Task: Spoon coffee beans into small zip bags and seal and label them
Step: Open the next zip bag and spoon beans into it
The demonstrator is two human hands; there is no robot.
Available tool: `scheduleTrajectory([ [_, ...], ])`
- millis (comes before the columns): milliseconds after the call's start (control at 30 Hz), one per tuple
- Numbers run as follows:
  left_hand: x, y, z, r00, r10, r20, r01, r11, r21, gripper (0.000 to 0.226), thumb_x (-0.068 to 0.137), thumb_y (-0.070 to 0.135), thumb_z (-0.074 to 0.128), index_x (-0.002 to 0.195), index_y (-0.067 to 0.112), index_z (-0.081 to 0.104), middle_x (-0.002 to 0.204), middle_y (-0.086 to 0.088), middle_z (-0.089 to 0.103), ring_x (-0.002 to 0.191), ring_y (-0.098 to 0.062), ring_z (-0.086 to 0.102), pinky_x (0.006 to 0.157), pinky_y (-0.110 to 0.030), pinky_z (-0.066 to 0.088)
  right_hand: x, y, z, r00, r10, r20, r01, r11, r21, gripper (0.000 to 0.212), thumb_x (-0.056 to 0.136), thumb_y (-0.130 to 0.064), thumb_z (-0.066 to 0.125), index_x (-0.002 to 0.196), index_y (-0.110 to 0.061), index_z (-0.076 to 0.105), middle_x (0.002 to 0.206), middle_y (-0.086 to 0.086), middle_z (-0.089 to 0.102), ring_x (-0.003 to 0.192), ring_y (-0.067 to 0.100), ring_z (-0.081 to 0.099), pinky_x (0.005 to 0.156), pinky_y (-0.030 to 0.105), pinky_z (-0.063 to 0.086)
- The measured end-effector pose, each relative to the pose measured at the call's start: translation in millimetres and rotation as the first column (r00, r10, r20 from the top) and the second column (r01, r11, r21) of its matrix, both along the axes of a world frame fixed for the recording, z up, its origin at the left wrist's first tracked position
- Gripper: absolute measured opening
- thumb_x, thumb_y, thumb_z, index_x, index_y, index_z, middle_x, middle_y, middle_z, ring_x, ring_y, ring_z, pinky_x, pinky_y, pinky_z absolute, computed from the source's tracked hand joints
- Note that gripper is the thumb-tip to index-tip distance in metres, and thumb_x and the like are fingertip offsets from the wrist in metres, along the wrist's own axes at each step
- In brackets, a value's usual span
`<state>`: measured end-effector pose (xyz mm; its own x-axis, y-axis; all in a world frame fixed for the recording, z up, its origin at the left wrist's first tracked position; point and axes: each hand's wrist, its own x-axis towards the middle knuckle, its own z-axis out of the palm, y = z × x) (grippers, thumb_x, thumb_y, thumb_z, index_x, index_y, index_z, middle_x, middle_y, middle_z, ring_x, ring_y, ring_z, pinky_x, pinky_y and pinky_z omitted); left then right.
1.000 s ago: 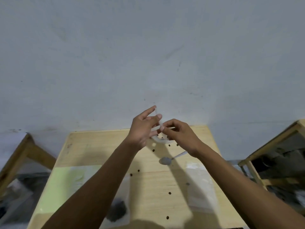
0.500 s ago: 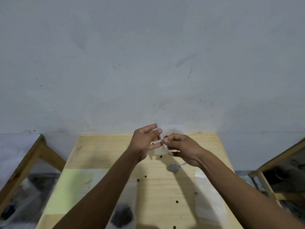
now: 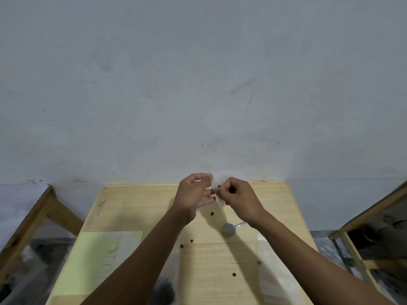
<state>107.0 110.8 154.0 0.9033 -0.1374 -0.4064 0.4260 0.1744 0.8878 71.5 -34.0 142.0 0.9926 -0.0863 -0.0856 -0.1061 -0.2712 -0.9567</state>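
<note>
Both hands [image 3: 195, 191] [image 3: 240, 198] pinch a thin, clear zip bag [image 3: 220, 195] above the pale wooden bench [image 3: 141, 208], now lower and blurrier than before.

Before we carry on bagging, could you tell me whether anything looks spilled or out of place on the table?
Yes: loose coffee beans lie scattered singly across the bare wooden table, outside any bag, near the spoon.

Both forearms reach up from bottom of frame to center. Left hand [image 3: 193, 194]: fingers loosely curled, tips toward right hand [image 3: 239, 198]. Right hand fisted, thumb & forefinger pinched at its left edge. Hands nearly touching, w/ wrists apart.
</note>
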Motion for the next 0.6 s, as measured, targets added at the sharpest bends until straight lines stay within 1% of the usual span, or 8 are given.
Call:
scheduleTrajectory([
  [100, -3.1, 0.6, -1.7, 1.000, 0.015, 0.017, -0.016, 1.000, 0.014, 0.027, 0.086, 0.011, 0.072, 0.109, 0.003, 0.062, 0.096, -0.013, 0.067, 0.070, -0.021, 0.071, 0.067, -0.035, 0.061, -3.7, 1.5, -2.9, 0.999, 0.032, 0.008, -0.032, 0.998, -0.055, 0.020, 0.087, -0.020, 0.070, 0.072, -0.009, 0.063, 0.069, -0.001, 0.061, 0.063, 0.009, 0.052, 0.063, 0.026, 0.043],
  [167, -6.1, 2.1, -4.1, 0.999, 0.027, 0.019, -0.027, 1.000, 0.009, 0.026, 0.085, 0.006, 0.072, 0.108, 0.001, 0.062, 0.094, -0.017, 0.067, 0.071, -0.023, 0.070, 0.063, -0.032, 0.060, -5.7, -0.2, -5.9, 0.999, 0.039, 0.004, -0.038, 0.997, -0.070, 0.020, 0.087, -0.018, 0.069, 0.074, -0.004, 0.063, 0.069, 0.002, 0.061, 0.063, 0.011, 0.053, 0.064, 0.031, 0.046],
  [267, -9.3, 2.5, -11.0, 0.999, 0.032, 0.035, -0.033, 0.999, 0.027, 0.024, 0.086, 0.001, 0.070, 0.109, 0.001, 0.062, 0.084, -0.014, 0.064, 0.071, -0.020, 0.068, 0.070, -0.034, 0.061, -7.3, -0.5, -10.1, 1.000, 0.002, 0.001, -0.002, 0.994, -0.111, 0.020, 0.087, -0.017, 0.065, 0.075, -0.002, 0.059, 0.067, 0.004, 0.059, 0.062, 0.013, 0.052, 0.066, 0.038, 0.049],
  [333, -10.0, 2.1, -16.7, 0.998, 0.030, 0.056, -0.033, 0.998, 0.060, 0.024, 0.087, 0.000, 0.067, 0.111, 0.002, 0.061, 0.083, -0.014, 0.063, 0.078, -0.022, 0.068, 0.075, -0.036, 0.061, -8.2, 1.1, -10.9, 0.999, -0.033, 0.004, 0.033, 0.993, -0.110, 0.019, 0.087, -0.015, 0.064, 0.076, -0.002, 0.056, 0.067, 0.003, 0.058, 0.061, 0.013, 0.051, 0.065, 0.035, 0.047],
  [400, -10.9, 0.3, -19.1, 0.998, 0.036, 0.058, -0.041, 0.995, 0.089, 0.021, 0.088, 0.001, 0.065, 0.108, 0.005, 0.061, 0.091, -0.019, 0.064, 0.084, -0.025, 0.068, 0.076, -0.037, 0.061, -9.0, 3.2, -10.7, 0.999, -0.044, 0.000, 0.044, 0.994, -0.099, 0.017, 0.087, -0.014, 0.064, 0.075, -0.005, 0.056, 0.068, 0.000, 0.057, 0.061, 0.011, 0.049, 0.064, 0.029, 0.044],
  [467, -11.9, -2.1, -19.6, 0.998, 0.052, 0.040, -0.055, 0.994, 0.097, 0.017, 0.089, 0.002, 0.063, 0.105, 0.008, 0.061, 0.094, -0.019, 0.063, 0.080, -0.022, 0.068, 0.075, -0.038, 0.061, -10.5, 6.1, -12.2, 0.999, -0.034, -0.003, 0.033, 0.994, -0.104, 0.016, 0.086, -0.015, 0.065, 0.074, -0.009, 0.056, 0.067, -0.003, 0.057, 0.062, 0.010, 0.050, 0.065, 0.028, 0.044],
  [533, -12.9, -5.2, -17.7, 0.998, 0.059, 0.017, -0.060, 0.995, 0.081, 0.014, 0.091, 0.004, 0.061, 0.104, 0.008, 0.061, 0.092, -0.012, 0.062, 0.071, -0.016, 0.065, 0.075, -0.038, 0.061, -11.7, 8.8, -14.9, 1.000, 0.001, 0.017, 0.001, 0.992, -0.122, 0.016, 0.086, -0.014, 0.065, 0.073, -0.010, 0.057, 0.068, -0.003, 0.061, 0.064, 0.011, 0.055, 0.068, 0.031, 0.048],
  [600, -13.3, -7.2, -16.2, 0.998, 0.063, -0.002, -0.063, 0.996, 0.070, 0.012, 0.091, 0.008, 0.063, 0.103, 0.009, 0.060, 0.091, -0.008, 0.061, 0.068, -0.014, 0.063, 0.072, -0.035, 0.060, -12.8, 10.2, -17.3, 0.998, 0.044, 0.045, -0.036, 0.988, -0.149, 0.014, 0.086, -0.015, 0.065, 0.075, -0.009, 0.058, 0.073, 0.001, 0.066, 0.071, 0.016, 0.062, 0.074, 0.035, 0.052],
])
